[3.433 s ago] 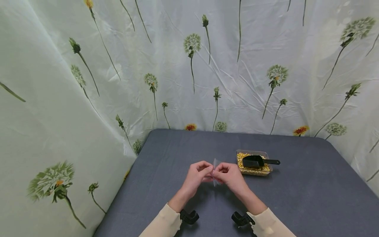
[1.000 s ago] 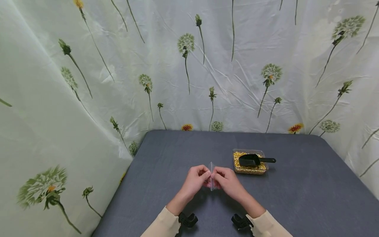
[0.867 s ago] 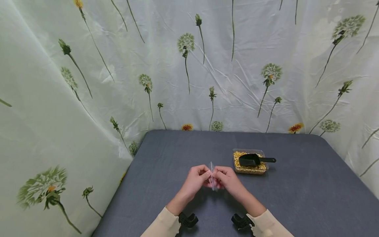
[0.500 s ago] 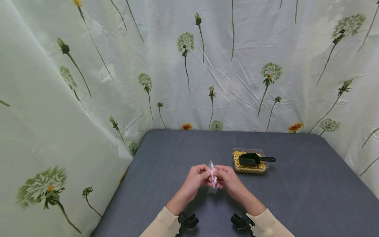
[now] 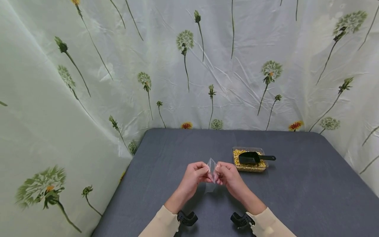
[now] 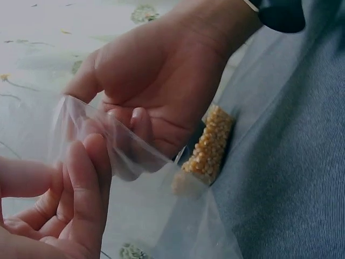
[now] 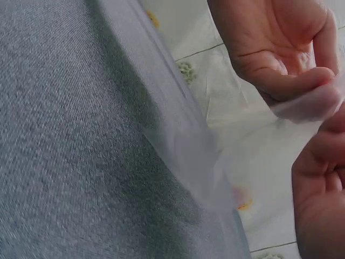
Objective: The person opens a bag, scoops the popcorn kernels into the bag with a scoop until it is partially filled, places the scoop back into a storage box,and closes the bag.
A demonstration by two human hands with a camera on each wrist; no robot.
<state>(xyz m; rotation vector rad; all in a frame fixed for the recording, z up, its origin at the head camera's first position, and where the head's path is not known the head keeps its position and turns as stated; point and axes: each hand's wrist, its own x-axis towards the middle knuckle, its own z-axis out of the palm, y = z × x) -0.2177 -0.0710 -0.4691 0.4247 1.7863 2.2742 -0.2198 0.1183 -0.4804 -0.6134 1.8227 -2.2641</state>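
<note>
Between my two hands, in the head view, is a clear plastic bag [image 5: 212, 171] with its mouth spread apart into a diamond shape. My left hand [image 5: 193, 177] pinches one side of the mouth between thumb and fingers. The opposite side is pinched by my right hand [image 5: 230, 176]. In the left wrist view the bag's thin film [image 6: 145, 199] hangs down below the fingers. The right wrist view shows its blurred lower part [image 7: 197, 162] above the table. Nothing is visible inside the bag.
A clear tub of yellow corn kernels [image 5: 251, 168] stands right of my hands, with a black scoop [image 5: 250, 158] lying on the kernels, handle pointing right. The grey-blue table [image 5: 296, 191] ends at a flower-patterned curtain [image 5: 231, 65] behind and at the left.
The bag's mouth, a narrow edge-on strip a second ago, now gapes as my hands draw slightly apart. Both hands sit a little higher in view. The tub and scoop stay put.
</note>
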